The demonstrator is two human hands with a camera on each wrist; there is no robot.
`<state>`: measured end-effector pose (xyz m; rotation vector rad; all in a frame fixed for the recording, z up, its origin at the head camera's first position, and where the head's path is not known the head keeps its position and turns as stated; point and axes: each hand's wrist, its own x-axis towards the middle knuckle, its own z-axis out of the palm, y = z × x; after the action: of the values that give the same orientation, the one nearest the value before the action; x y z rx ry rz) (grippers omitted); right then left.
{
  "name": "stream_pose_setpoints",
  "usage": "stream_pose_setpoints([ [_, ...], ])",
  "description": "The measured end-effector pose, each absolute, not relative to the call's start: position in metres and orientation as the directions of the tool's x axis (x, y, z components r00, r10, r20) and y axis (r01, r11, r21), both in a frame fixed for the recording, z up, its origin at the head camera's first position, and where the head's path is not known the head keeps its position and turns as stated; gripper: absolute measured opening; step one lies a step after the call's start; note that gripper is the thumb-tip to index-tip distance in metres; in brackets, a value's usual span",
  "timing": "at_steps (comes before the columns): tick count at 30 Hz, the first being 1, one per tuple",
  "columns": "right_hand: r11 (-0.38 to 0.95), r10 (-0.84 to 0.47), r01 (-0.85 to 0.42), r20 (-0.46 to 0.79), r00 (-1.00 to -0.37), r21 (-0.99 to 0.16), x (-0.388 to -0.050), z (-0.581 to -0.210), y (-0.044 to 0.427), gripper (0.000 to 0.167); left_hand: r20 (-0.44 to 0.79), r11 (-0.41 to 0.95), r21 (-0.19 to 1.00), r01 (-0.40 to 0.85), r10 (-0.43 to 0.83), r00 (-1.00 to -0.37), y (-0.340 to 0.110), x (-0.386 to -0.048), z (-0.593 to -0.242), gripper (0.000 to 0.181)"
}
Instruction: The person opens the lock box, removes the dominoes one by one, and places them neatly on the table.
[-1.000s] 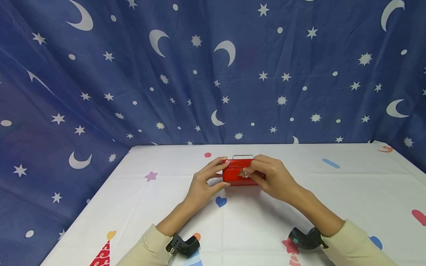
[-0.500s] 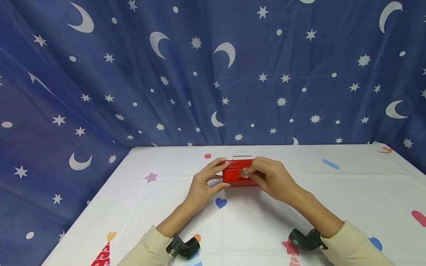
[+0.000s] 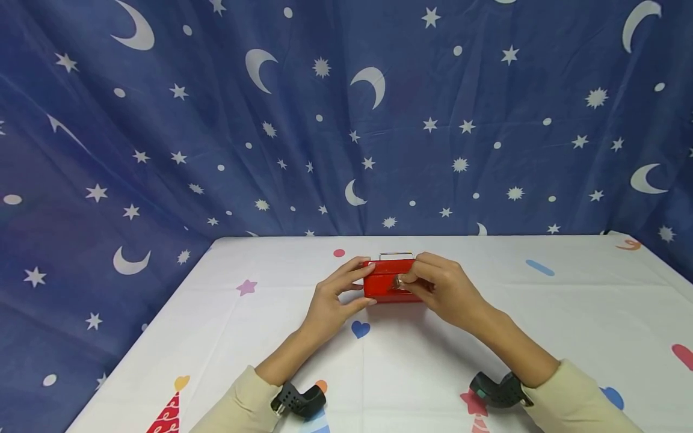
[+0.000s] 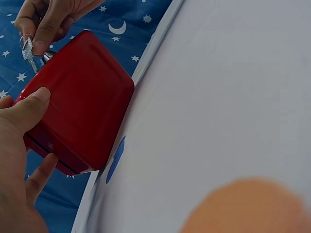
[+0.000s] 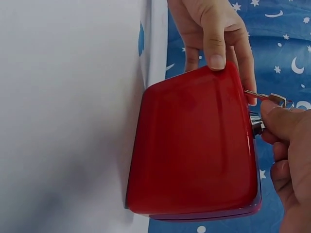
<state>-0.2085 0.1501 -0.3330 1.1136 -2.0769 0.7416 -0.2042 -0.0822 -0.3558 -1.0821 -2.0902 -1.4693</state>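
A small red metal cash box [image 3: 382, 280] with a wire handle [image 3: 396, 255] on top stands on the table, its lid down. My left hand [image 3: 334, 296] grips its left end, thumb on the front edge and fingers on the lid side. At the box's front my right hand [image 3: 445, 290] pinches a key at the silver lock [image 5: 256, 124]. The fingers hide the pinched part and how far it sits in the lock. In the left wrist view, another silver key [image 4: 29, 53] dangles from a thin ring beside those fingers.
A white tablecloth [image 3: 379, 373] with printed coloured shapes covers the table. Behind and to the left hangs a dark blue curtain [image 3: 303, 150] with moons and stars. Each wrist wears a black camera [image 3: 299, 401].
The dangling key at the right hand has shifted slightly, its flat side now showing less. Both hands and the cash box stay in place.
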Motion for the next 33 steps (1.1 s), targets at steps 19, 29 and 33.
stream_pose_setpoints([
  [19,0.464,-0.473,-0.881,0.816,-0.332,-0.089,-0.2063,-0.3381,0.1444,0.032,0.660,0.159,0.649,0.744,0.369,-0.654,-0.0821,-0.2026,-0.3551,0.054],
  [29,0.483,-0.449,-0.869,0.823,-0.348,-0.104,-0.2040,-0.3398,0.1424,0.032,0.638,0.148,0.678,0.720,0.368,-0.677,-0.0815,-0.2037,-0.3555,0.055],
  [33,0.495,-0.445,-0.863,0.821,-0.357,-0.107,-0.2038,-0.3410,0.1423,0.028,0.633,0.150,0.685,0.713,0.360,-0.685,-0.0812,-0.2039,-0.3559,0.054],
])
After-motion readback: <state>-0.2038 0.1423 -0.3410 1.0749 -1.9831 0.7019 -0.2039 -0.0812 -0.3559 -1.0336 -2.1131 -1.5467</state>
